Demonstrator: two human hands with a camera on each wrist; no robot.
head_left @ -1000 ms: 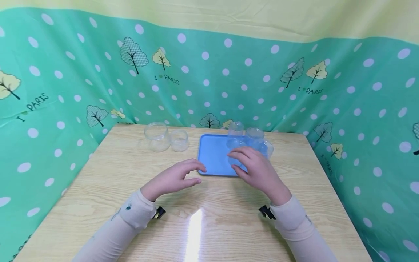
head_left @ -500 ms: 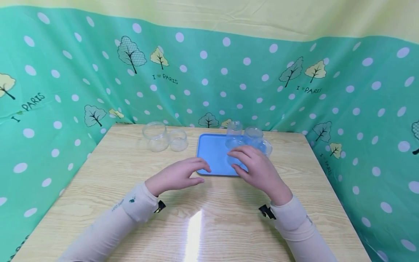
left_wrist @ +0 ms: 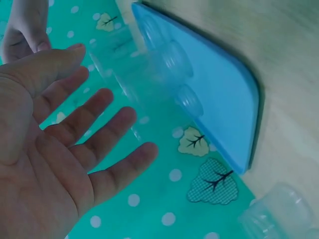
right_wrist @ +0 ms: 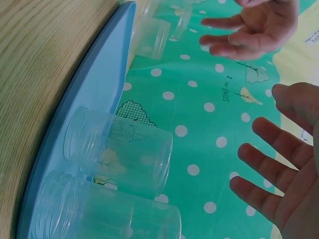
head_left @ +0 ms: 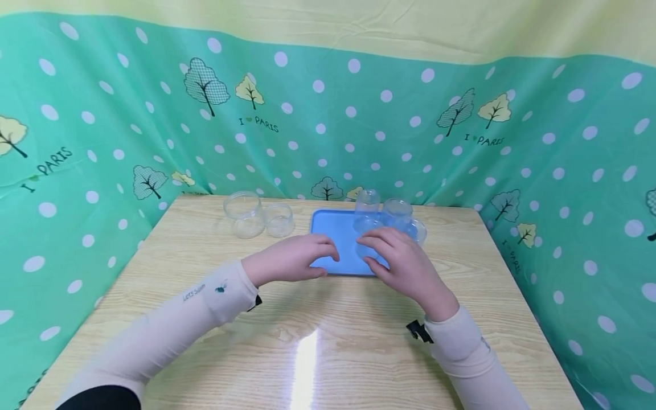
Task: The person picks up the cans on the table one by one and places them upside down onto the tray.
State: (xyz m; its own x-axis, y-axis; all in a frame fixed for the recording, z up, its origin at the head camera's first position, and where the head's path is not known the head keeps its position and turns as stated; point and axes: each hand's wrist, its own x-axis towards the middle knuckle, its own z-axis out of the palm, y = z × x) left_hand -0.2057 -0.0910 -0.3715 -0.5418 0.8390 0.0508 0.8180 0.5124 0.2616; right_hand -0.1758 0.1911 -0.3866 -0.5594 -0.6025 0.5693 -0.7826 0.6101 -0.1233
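The left hand [head_left: 292, 259] and right hand [head_left: 405, 263] hover, fingers apart, empty; one careless sweep could topple the clear jars [right_wrist: 132, 149] crowding the right of the blue tray [head_left: 330, 228].

Dotted green cloth [head_left: 335, 136] borders the wooden table [head_left: 359, 347] on 3 sides.

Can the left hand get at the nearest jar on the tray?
Likely yes: in the head view, only blue tray shows between the left hand and the nearest jar, though the right hand partly hides it.
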